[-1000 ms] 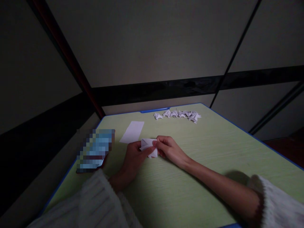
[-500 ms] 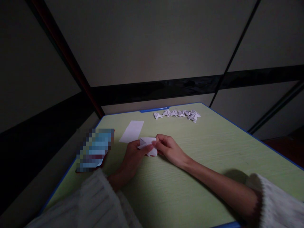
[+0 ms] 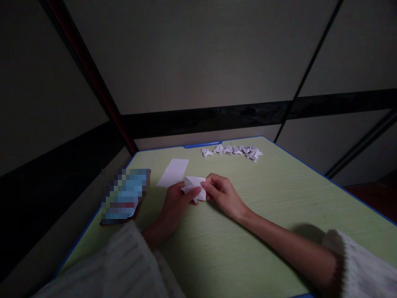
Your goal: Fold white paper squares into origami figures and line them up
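At the far left, a flat item (image 3: 127, 194) is laid near the edge of the table (image 3: 263, 215); its face is pixelated, so what it is cannot be told. It is perhaps kept there to be within sight without being in the way of the hands. The left forearm is covered by a knitted sleeve (image 3: 124, 256).

A plain white sheet (image 3: 173, 171) is set flat just beyond the left hand (image 3: 173, 205), seemingly so that it can be easily reached; whether it is touched by that hand cannot be told.

The folded paper (image 3: 194, 182) is held between the two hands, over the near middle of the table. Its left part is gripped by the left hand, with the thumb pressed on top and the fingers tucked beneath, which would keep the layers together. Its right edge is pinched by the right hand (image 3: 223, 192) between thumb and bent forefinger, the other fingers being curled and partly hidden. By this two-sided grip the paper is probably kept steady and its folds in line.

Beyond the right hand, small folded figures (image 3: 229, 150) are lined up near the far edge, bunched and overlapping at the right end, likely put there to be out of the hands' way. The right forearm is left bare up to a pale cuff (image 3: 366, 265).
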A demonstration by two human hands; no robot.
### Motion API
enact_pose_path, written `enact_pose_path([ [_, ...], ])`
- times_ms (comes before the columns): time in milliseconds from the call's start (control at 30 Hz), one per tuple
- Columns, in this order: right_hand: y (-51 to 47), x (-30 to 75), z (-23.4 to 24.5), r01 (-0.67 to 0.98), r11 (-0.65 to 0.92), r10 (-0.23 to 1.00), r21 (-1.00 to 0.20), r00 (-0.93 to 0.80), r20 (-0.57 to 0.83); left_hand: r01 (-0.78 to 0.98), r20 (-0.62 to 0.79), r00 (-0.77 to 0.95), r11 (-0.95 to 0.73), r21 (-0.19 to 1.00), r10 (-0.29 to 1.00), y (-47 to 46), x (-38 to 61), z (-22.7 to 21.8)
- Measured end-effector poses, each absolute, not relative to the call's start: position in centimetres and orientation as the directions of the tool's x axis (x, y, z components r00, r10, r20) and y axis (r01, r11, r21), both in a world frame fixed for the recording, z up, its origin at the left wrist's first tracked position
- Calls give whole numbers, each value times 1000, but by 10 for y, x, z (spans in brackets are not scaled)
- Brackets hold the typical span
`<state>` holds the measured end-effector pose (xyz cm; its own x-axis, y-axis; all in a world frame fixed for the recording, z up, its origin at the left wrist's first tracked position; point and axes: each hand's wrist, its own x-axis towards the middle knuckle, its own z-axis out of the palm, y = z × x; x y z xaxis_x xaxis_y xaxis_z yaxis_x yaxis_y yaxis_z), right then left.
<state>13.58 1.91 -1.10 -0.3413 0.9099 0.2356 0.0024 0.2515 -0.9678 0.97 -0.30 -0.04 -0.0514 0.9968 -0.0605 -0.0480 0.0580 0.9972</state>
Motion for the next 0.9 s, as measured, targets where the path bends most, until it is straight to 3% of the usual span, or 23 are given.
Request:
enact_pose_path([
  [133,20,138,-6,-116,275,916,-954,-270,297,-5,-72,-83,72,997,994,-4,10,2],
  [400,25,143,-7,-110,262,905,-959,-318,283,-29,-140,-33,139,990,990,-3,12,0],
  [633,29,149,-5,-115,255,821,-960,-499,278,-91,-186,87,194,977,979,-1,7,-8],
  [900,32,155,-3,-153,345,760,-926,-534,371,-124,-194,136,211,970,972,-2,5,-7],
])
